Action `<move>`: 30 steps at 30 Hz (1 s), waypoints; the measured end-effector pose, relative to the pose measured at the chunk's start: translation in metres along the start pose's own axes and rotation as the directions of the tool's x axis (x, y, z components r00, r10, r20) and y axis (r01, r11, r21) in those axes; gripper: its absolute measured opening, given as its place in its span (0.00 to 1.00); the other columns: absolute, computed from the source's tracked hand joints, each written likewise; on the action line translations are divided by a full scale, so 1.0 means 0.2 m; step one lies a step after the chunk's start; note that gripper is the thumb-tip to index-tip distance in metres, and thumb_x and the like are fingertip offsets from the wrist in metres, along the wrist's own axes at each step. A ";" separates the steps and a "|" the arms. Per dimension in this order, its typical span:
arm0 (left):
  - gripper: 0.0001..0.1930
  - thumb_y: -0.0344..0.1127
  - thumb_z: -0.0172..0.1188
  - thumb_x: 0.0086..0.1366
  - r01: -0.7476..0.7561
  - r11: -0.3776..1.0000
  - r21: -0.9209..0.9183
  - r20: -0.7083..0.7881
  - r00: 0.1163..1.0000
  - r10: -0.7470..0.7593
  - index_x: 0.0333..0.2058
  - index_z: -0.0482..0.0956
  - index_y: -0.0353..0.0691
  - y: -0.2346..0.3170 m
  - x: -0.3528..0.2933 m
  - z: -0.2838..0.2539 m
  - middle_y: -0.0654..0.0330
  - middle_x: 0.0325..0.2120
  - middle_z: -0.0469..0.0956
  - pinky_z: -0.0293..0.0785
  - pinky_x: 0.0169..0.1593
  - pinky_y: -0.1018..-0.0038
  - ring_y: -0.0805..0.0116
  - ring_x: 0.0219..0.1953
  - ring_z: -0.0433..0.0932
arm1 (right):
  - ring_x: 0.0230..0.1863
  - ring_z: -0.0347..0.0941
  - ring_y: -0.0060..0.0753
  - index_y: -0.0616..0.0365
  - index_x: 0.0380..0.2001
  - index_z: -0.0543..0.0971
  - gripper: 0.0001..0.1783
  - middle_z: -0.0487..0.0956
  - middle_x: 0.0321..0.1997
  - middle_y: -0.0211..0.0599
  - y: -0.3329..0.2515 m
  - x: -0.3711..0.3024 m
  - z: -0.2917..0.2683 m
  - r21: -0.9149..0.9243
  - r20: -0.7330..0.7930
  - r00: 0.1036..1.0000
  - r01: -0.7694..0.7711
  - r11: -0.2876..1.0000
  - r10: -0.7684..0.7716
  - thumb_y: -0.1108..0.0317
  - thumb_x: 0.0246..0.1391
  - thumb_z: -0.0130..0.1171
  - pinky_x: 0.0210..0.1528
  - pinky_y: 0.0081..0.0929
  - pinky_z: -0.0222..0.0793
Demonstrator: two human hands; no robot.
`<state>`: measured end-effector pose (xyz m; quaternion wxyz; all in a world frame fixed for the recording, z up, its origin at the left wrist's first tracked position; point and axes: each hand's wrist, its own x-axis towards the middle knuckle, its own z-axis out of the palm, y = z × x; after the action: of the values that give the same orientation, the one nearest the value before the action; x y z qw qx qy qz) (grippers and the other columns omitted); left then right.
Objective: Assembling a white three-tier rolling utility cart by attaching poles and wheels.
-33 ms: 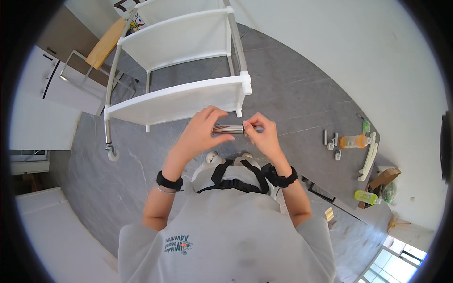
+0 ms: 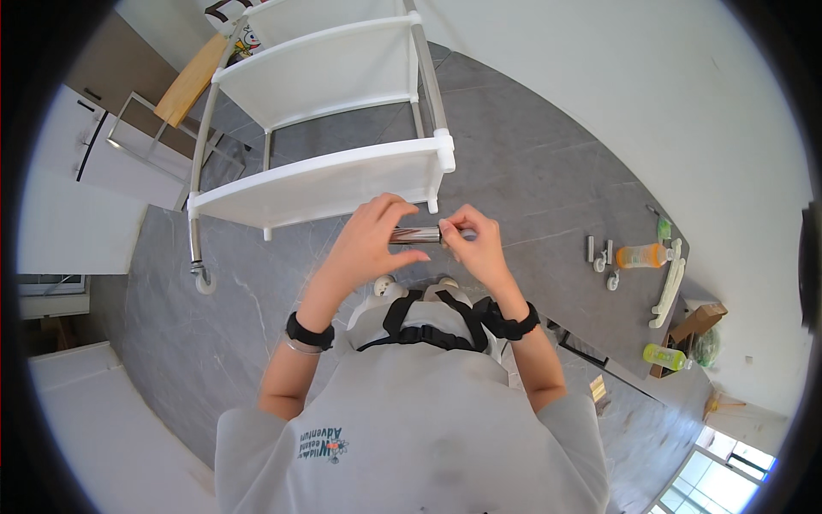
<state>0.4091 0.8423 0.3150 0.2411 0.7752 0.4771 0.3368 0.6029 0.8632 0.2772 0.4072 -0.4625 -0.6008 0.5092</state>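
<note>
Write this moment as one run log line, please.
left hand: open around metal tube; right hand: pinching tube's right end; white shelf: ahead

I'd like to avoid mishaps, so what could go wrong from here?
The shiny metal tube might slip or tip: the right hand pinches near one end, while the left hand is spread open at the other. Also, the small wheels lying loose on the floor could roll off if knocked.
</note>
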 end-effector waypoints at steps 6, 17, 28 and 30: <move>0.20 0.33 0.67 0.48 -0.101 0.978 0.181 0.090 0.992 0.086 0.41 0.73 0.39 0.00 0.00 0.05 0.59 0.38 0.72 0.69 0.43 0.66 0.58 0.39 0.72 | 0.24 0.73 0.18 0.66 0.25 0.73 0.08 0.76 0.19 0.35 0.01 0.00 0.01 0.015 0.002 1.000 -0.008 1.000 0.008 0.72 0.51 0.59 0.28 0.20 0.68; 0.24 0.32 0.61 0.57 -0.027 0.999 0.031 0.099 0.995 0.024 0.52 0.67 0.37 -0.01 -0.01 0.07 0.54 0.35 0.76 0.71 0.44 0.65 0.55 0.41 0.74 | 0.23 0.71 0.17 0.65 0.25 0.72 0.08 0.76 0.18 0.35 0.02 0.00 -0.01 0.014 0.023 0.997 -0.072 0.997 0.071 0.72 0.52 0.59 0.27 0.20 0.67; 0.21 0.30 0.59 0.57 -0.051 0.996 0.072 0.106 0.993 0.043 0.51 0.69 0.36 -0.01 0.03 0.09 0.53 0.36 0.74 0.71 0.43 0.65 0.55 0.40 0.74 | 0.16 0.66 0.14 0.63 0.25 0.72 0.09 0.75 0.17 0.32 0.05 0.01 -0.03 0.050 0.001 0.997 -0.073 0.996 0.073 0.69 0.53 0.58 0.16 0.18 0.59; 0.21 0.29 0.59 0.58 -0.089 0.991 0.101 0.139 0.988 0.074 0.50 0.69 0.36 -0.02 0.03 0.10 0.53 0.36 0.74 0.71 0.43 0.65 0.55 0.40 0.74 | 0.16 0.65 0.14 0.62 0.25 0.72 0.09 0.75 0.17 0.31 0.07 0.01 -0.04 0.075 -0.018 0.998 -0.060 0.995 0.062 0.69 0.53 0.58 0.15 0.18 0.58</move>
<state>0.4236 0.8487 0.3016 0.2169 0.8268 0.4449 0.2673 0.6115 0.8675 0.2636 0.4145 -0.4704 -0.5629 0.5385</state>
